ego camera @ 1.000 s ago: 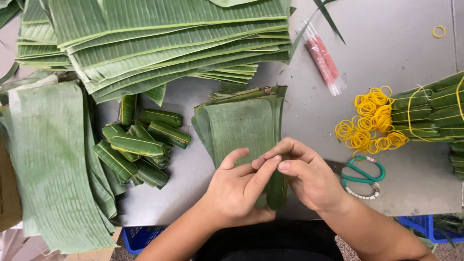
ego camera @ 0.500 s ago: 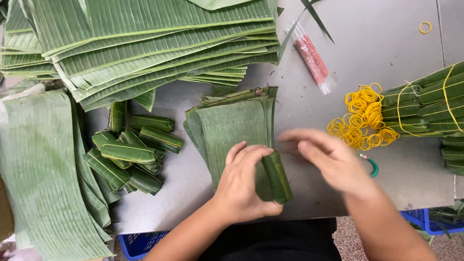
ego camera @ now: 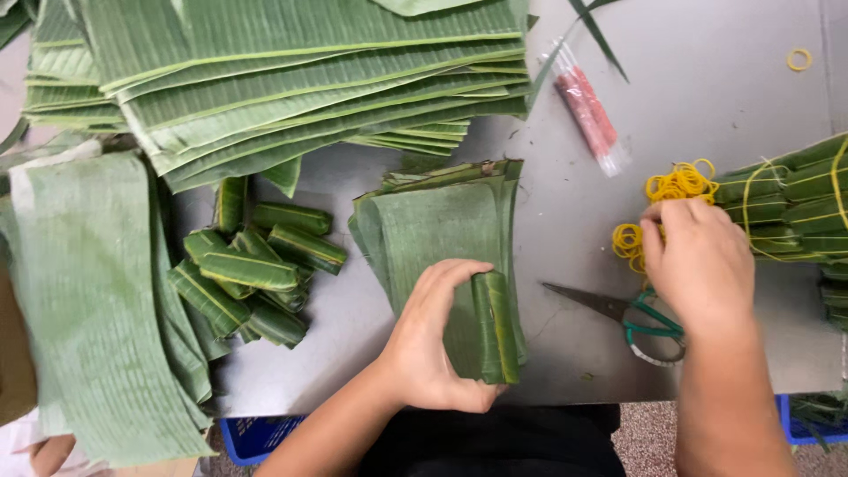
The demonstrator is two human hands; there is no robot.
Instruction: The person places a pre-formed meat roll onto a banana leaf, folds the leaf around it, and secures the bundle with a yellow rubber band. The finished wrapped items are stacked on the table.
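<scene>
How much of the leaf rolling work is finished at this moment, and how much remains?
Done: a small pile of rolled leaf bundles lies on the grey table. In hand: the left hand holds one more rolled leaf closed, with no band visible on it, while the right hand rests on the yellow rubber bands. Left: a short stack of cut leaves and a large stack of long leaves.

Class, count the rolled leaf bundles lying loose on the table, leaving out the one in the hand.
About 8, all in one pile left of the folded leaf stack; they overlap, so more may be hidden. One more roll sits in the left hand.
</scene>
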